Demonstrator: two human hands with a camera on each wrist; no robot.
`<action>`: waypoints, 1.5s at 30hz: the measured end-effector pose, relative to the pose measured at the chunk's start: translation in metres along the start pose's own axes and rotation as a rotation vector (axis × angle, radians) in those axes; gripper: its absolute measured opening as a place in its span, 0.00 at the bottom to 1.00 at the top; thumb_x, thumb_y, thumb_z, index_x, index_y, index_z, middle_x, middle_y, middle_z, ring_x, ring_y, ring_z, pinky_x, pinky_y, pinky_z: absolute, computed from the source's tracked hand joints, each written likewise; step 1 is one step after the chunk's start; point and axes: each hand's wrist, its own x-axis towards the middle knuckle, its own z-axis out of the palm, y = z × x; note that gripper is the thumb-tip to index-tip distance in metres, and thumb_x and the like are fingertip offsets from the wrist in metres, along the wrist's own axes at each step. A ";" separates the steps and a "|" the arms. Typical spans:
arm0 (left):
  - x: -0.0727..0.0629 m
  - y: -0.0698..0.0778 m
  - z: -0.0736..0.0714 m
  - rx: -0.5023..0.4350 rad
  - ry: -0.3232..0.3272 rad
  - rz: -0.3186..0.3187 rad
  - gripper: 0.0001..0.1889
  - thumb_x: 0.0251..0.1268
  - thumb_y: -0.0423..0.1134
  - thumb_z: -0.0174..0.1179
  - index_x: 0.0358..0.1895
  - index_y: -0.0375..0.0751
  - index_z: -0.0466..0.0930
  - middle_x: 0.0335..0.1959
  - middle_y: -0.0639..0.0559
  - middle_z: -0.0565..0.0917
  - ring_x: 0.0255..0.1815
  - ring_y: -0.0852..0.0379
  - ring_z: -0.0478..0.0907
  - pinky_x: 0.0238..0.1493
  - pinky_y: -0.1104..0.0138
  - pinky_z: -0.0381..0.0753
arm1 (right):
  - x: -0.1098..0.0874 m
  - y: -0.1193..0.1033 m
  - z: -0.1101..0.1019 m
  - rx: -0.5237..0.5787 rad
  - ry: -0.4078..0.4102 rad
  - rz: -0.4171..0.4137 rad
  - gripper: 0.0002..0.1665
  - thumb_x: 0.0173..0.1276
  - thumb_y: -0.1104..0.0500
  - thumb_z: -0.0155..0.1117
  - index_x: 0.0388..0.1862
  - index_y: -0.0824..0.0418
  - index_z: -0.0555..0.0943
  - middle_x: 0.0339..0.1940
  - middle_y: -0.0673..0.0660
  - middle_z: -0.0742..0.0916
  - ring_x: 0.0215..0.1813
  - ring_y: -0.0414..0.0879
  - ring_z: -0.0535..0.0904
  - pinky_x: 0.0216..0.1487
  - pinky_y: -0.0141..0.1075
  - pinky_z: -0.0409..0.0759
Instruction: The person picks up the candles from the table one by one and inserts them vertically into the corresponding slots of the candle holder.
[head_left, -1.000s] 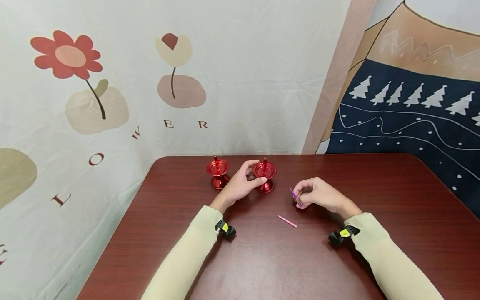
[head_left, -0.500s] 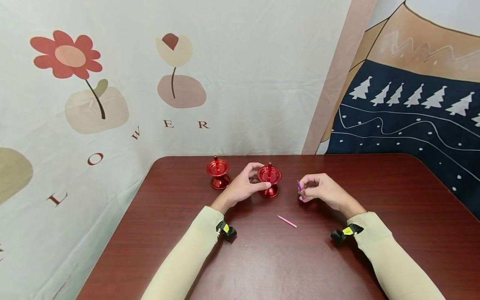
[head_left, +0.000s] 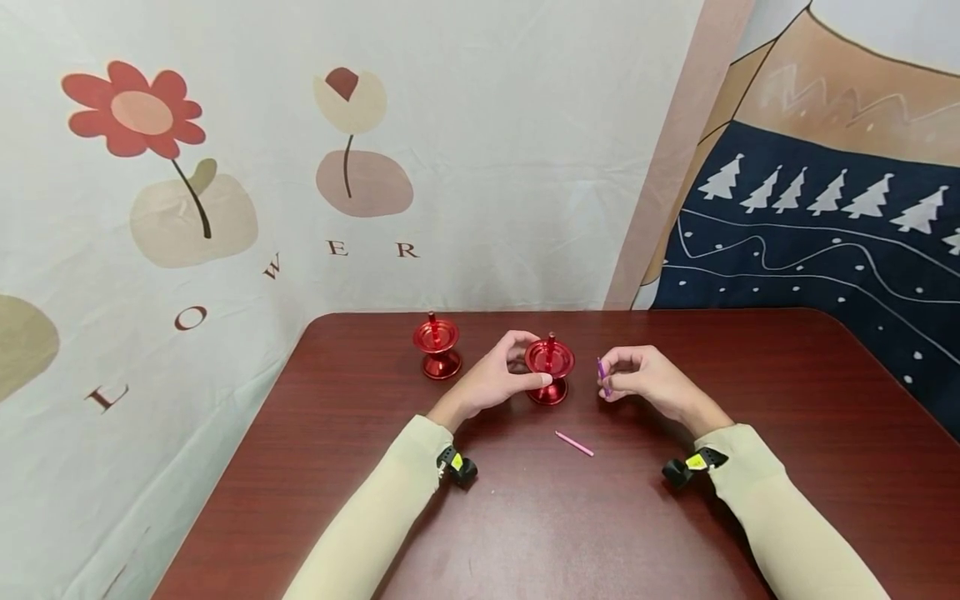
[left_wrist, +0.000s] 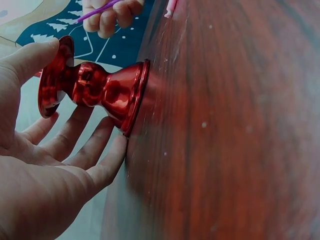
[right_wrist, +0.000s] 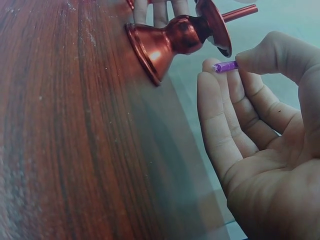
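My left hand holds a shiny red metal candle holder, which stands upright on the table. In the left wrist view its thumb lies on the dish rim of the candle holder, while the other fingers reach along the far side and down to the base. To the right, my right hand pinches a thin purple candle between thumb and fingers, tilted steeply beside the holder. A thin pink candle lies on the table in front of the holder.
A second red candle holder stands to the left, behind my left forearm. Both holders have a narrow tube rising from the dish. The dark wooden table ends at a printed cloth backdrop.
My left hand has slid the candle holder to the right and nearer to me. The right hand has shifted slightly right and back, turning the purple candle more upright.
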 end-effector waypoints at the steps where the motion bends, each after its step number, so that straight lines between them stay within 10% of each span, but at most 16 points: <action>1: 0.000 0.000 0.000 0.004 -0.002 0.000 0.34 0.71 0.43 0.76 0.75 0.46 0.69 0.64 0.43 0.85 0.64 0.47 0.84 0.66 0.54 0.81 | 0.000 0.000 0.000 -0.001 0.000 -0.004 0.10 0.73 0.74 0.66 0.46 0.82 0.78 0.38 0.66 0.88 0.38 0.47 0.89 0.47 0.41 0.92; 45: -0.005 0.015 0.025 0.029 -0.125 0.009 0.36 0.70 0.42 0.78 0.75 0.46 0.68 0.64 0.48 0.86 0.67 0.53 0.81 0.68 0.53 0.79 | -0.006 -0.035 0.007 0.044 0.118 -0.260 0.06 0.75 0.77 0.63 0.44 0.71 0.83 0.37 0.54 0.90 0.40 0.46 0.90 0.48 0.37 0.91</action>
